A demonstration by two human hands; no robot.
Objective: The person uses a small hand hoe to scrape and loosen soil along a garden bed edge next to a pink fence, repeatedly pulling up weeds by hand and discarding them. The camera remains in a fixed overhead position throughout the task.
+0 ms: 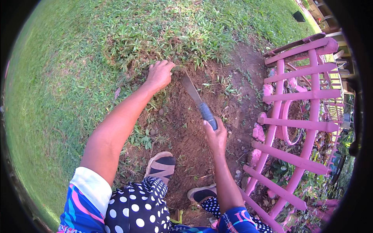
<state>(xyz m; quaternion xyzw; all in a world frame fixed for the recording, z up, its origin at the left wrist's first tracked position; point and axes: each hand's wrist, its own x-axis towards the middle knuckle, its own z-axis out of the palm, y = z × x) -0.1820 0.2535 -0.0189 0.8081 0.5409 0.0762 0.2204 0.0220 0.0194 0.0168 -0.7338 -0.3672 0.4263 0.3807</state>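
My right hand [217,134] grips the dark, wrapped handle of a broad-bladed knife [192,88], much like a short machete. Its blade points away from me, with the tip at the edge of the turf. Just left of that tip, my left hand [161,75] is curled with its fingertips closed on some grass [178,67]. What lies under the palm is hidden. Below the blade, bare brown soil [186,122] stretches back towards my feet, with a loose tuft of weeds [225,86] right of the blade.
A pink wooden picket fence [313,96] runs along the right, with pink-painted stones [258,132] at its base. Behind it stands a round pink planter [287,122]. My sandalled left foot [161,166] and right foot [201,192] rest on the soil. Lawn [67,87] spreads left.
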